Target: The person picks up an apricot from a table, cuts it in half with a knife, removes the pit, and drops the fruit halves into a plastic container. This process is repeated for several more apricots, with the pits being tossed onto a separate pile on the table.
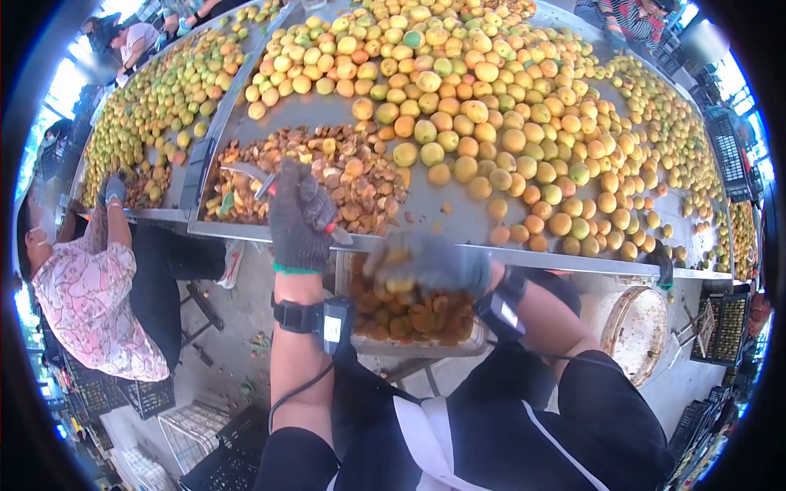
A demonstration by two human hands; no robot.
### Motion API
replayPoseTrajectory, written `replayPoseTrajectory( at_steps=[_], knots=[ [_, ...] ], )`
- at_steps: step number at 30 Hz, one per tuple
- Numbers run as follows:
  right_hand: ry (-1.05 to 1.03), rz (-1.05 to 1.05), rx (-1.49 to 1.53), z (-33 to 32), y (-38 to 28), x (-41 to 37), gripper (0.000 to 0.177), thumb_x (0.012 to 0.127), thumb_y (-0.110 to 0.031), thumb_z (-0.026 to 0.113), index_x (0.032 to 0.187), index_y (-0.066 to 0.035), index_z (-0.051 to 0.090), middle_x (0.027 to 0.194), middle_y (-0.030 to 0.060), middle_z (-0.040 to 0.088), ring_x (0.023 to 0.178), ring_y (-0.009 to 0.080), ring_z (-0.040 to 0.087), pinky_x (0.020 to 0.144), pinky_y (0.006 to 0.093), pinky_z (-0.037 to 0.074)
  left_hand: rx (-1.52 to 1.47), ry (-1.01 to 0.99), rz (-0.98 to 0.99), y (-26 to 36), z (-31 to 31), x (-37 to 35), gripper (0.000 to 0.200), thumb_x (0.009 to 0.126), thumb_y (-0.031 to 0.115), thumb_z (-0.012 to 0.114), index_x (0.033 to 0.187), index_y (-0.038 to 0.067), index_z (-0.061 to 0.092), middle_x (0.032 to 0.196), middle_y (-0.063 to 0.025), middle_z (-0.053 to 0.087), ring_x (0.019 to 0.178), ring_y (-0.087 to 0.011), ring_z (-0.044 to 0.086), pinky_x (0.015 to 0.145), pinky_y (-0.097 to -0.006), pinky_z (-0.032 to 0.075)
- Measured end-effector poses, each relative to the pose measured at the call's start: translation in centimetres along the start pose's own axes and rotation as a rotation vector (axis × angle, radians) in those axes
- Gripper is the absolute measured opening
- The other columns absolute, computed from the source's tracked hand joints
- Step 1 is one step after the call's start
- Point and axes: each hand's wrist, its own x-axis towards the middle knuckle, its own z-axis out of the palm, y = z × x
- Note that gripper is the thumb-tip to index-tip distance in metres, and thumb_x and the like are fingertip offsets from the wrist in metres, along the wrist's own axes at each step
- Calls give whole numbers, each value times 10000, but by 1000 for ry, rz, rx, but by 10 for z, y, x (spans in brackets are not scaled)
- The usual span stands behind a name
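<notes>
My left hand (299, 217), in a dark grey knit glove, is closed round a red-handled knife (246, 170). Its curved metal blade points left over a heap of apricot pits and scraps (332, 168). Another red part with a metal tip sticks out on the right side of that fist. My right hand (434, 260), gloved too, is smeared by motion above a tub (409, 349) of pitted apricot pieces (422, 317). Yellowish fruit shows just under its fingers; whether they grip it I cannot make out. Whole apricots (491, 123) cover much of the metal table.
The metal table's front edge (532, 259) runs before me, with a divider (225, 110) on the left. A person in a pink patterned top (86, 307) works at the left section. A white bucket (634, 331) lies below on the right. Black crates (729, 155) stand at the far right.
</notes>
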Motion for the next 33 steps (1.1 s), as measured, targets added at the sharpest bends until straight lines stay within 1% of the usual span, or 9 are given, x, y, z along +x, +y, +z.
replayPoseTrajectory(
  at_steps=[4,8,10,14,17,20,27,30,33],
  knots=[
    [-72,-47,-941,14,39,-7,361,909,-260,598,1217,-76,560,999,93,662,896,263,653,847,355,493,63,13,-96,-3,7,-7,208,979,303,543,915,107,566,580,66,434,396,-50,334,360,-213,268],
    [133,37,-1113,15,57,-22,366,885,-264,609,1207,-96,563,1013,131,652,906,330,638,866,398,485,208,41,-196,-19,14,-19,226,976,297,553,910,81,563,572,49,446,365,-56,349,343,-215,281],
    [-15,-462,-1207,-4,75,-15,365,841,-288,654,1136,-80,600,1012,137,663,894,331,642,789,406,511,186,-10,-275,-28,12,-26,231,973,279,560,884,66,568,588,32,482,357,-59,372,338,-215,286],
    [474,-136,-146,3,28,-34,352,892,-360,666,1049,-49,618,841,84,652,774,178,631,706,313,507,544,-141,-339,-47,21,-41,119,947,171,601,918,56,611,643,-2,545,459,-64,487,393,-194,356],
    [736,-202,-63,0,24,-38,312,900,-339,673,979,-39,638,819,32,632,740,101,593,680,269,492,1410,-541,-106,-64,20,-56,185,887,133,651,1032,18,647,876,-53,679,799,-159,650,706,-288,504],
    [602,-342,213,-5,37,-37,277,885,-308,696,943,-42,652,803,2,623,719,71,573,664,241,481,1493,-704,-150,-79,22,-78,206,868,130,669,1033,10,641,931,-67,685,878,-175,649,791,-309,502],
    [378,-163,362,-32,13,-79,271,915,-282,654,1086,-74,631,867,-18,632,721,83,595,586,205,475,159,-486,-875,-81,12,-100,297,872,176,673,1090,9,560,708,-42,558,490,-84,502,393,-198,346],
    [508,-431,322,-59,27,-81,361,888,-280,675,1192,-105,590,1000,35,629,805,148,623,651,260,508,366,-452,-814,-82,5,-106,250,890,191,663,1049,28,559,669,-19,539,467,-74,478,381,-194,325],
    [969,-311,-661,-112,29,-87,418,851,-270,691,1239,-166,575,1110,82,601,936,221,615,769,337,518,520,-330,-733,-75,6,-111,204,895,195,667,998,52,564,652,6,529,484,-61,481,401,-178,331]
  ],
)
